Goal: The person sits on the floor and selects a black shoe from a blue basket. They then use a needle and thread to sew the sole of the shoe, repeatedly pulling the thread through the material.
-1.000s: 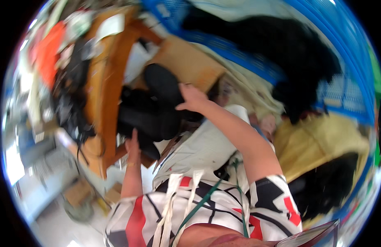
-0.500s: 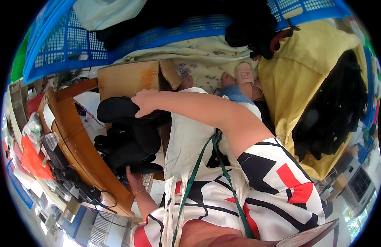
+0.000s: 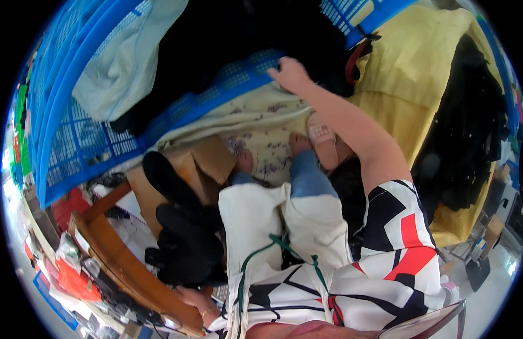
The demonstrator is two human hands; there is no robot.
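My right hand (image 3: pixel 291 73) reaches out over the near rim of a blue plastic basket (image 3: pixel 239 76), beside a heap of black cloth pieces (image 3: pixel 233 34). Its thumb and fingers are apart, and I see nothing held in them. Lower left, my left hand (image 3: pixel 195 298) is at the underside of a stack of black soft pieces with rounded ends (image 3: pixel 191 248). The stack hides most of its fingers, so their grip cannot be made out. One long black piece (image 3: pixel 165 178) sticks up from the stack in front of a cardboard box (image 3: pixel 142 195).
A wooden table edge (image 3: pixel 117 265) runs along the left. Yellow cloth (image 3: pixel 408 73) holding more black pieces (image 3: pixel 459 135) stands at the right. Pale cloth (image 3: pixel 117 73) hangs over the basket's left side. Flowered fabric (image 3: pixel 267 130) lies under bare feet and a pink slipper (image 3: pixel 319 131).
My right hand has left the black stack and moved up and right to the basket. The top black piece now stands more upright. The view has shifted, showing more of the basket.
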